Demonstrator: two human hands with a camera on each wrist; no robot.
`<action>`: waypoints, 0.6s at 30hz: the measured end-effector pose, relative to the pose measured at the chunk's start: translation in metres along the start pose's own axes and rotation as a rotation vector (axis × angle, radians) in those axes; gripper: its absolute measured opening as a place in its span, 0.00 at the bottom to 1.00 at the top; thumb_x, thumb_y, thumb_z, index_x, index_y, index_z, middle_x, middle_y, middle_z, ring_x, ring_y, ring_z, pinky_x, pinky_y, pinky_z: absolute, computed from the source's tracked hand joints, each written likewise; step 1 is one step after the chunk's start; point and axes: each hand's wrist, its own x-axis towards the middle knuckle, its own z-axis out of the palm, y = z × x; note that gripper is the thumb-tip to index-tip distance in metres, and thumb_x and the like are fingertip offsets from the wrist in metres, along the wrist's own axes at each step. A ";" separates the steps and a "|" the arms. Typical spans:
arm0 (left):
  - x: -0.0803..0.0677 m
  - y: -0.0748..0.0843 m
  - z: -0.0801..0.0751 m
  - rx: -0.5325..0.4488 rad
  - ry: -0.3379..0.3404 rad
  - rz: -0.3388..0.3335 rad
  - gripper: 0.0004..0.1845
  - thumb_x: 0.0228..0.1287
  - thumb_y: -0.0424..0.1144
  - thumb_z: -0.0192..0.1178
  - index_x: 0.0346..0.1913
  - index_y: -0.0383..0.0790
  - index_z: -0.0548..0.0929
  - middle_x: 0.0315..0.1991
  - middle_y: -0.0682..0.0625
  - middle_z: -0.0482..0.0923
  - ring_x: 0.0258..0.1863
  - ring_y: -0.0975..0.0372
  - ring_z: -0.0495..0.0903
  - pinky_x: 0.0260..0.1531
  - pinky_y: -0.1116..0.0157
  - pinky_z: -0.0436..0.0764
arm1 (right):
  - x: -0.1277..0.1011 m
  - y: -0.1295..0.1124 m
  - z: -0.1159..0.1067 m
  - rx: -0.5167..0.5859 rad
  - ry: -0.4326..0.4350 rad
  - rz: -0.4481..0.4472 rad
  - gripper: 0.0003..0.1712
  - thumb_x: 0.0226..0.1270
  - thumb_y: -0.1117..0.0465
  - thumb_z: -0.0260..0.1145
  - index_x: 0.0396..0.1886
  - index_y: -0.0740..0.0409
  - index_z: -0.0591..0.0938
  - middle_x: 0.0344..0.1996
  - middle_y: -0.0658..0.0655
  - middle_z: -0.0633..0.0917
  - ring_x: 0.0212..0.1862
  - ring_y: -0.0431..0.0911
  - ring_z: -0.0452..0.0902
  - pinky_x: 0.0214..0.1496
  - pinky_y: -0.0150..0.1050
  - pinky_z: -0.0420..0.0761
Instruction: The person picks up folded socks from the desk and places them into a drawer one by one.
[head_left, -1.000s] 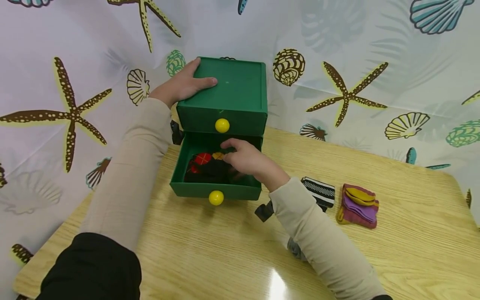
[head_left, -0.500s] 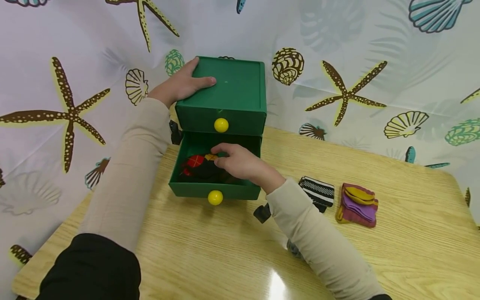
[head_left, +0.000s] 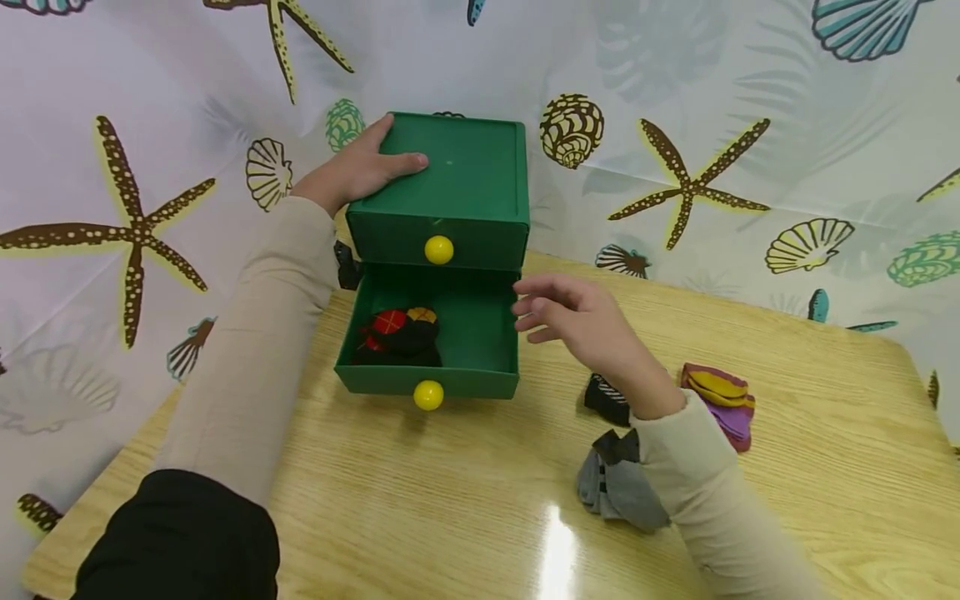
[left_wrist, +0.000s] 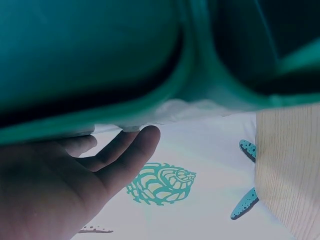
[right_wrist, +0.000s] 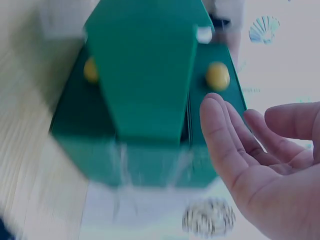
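A green drawer cabinet (head_left: 450,171) with yellow knobs stands at the back of the table. My left hand (head_left: 360,173) rests on its top left edge, thumb flat on the top and fingers along the side. Below, the bottom drawer (head_left: 480,333) is pulled out; folded black socks (head_left: 405,337) with red and orange patches lie in its left part. My right hand (head_left: 577,321) hovers just right of the drawer, fingers loosely bent, holding nothing. The right wrist view shows that hand (right_wrist: 265,160) beside the cabinet (right_wrist: 150,75).
Grey socks (head_left: 622,483) lie on the table (head_left: 450,500) beneath the right forearm. Black-and-white striped socks (head_left: 606,400) are partly covered by the right wrist. Folded maroon, purple and yellow socks (head_left: 723,400) lie farther right. A shell-and-starfish cloth (head_left: 675,67) hangs behind.
My right hand has left the drawer and moved right, leaving the black socks inside. The grey socks have come into fuller view. My left hand stays on the cabinet.
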 end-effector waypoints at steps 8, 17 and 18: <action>0.000 0.000 0.000 -0.007 -0.006 -0.005 0.51 0.74 0.64 0.48 0.80 0.51 0.25 0.81 0.46 0.26 0.79 0.47 0.35 0.74 0.46 0.44 | -0.059 0.036 -0.082 -0.042 0.148 0.004 0.17 0.82 0.64 0.54 0.60 0.70 0.78 0.48 0.63 0.84 0.47 0.47 0.85 0.48 0.43 0.85; -0.001 0.000 0.001 -0.048 -0.014 -0.012 0.52 0.73 0.65 0.49 0.80 0.54 0.25 0.81 0.47 0.26 0.79 0.49 0.34 0.74 0.46 0.42 | -0.120 0.083 -0.154 -0.426 0.338 0.242 0.23 0.82 0.53 0.55 0.63 0.67 0.77 0.52 0.59 0.84 0.51 0.51 0.82 0.48 0.42 0.84; -0.001 0.000 0.000 -0.051 -0.014 -0.017 0.52 0.73 0.65 0.49 0.80 0.55 0.25 0.81 0.48 0.25 0.79 0.49 0.33 0.74 0.46 0.43 | -0.124 0.087 -0.158 -0.500 0.338 0.279 0.24 0.82 0.52 0.54 0.63 0.66 0.78 0.55 0.63 0.83 0.53 0.55 0.81 0.49 0.46 0.83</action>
